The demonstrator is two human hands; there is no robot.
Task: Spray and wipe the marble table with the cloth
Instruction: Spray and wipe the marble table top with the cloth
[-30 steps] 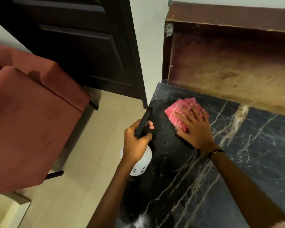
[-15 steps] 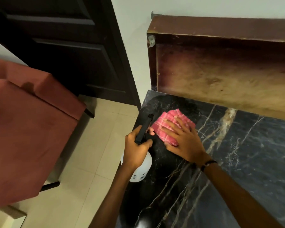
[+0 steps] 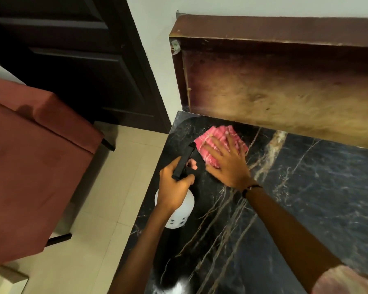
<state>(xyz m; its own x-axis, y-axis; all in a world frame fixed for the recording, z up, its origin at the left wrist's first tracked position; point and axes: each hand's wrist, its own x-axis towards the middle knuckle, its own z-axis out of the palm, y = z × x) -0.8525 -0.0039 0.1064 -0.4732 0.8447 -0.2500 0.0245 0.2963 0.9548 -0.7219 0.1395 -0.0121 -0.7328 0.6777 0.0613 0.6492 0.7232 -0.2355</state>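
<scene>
While the right hand (image 3: 225, 164) presses flat on the soft, limp pink ribbed cloth (image 3: 219, 143), which likely bunches on the slick black marble table (image 3: 306, 187), the left hand (image 3: 174, 185) grips the light white plastic spray bottle (image 3: 179, 215) by its black neck.

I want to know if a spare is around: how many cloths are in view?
1. The pink cloth lies near the far left corner of the marble table, under the flat right hand. Others may lie outside the frame.
</scene>
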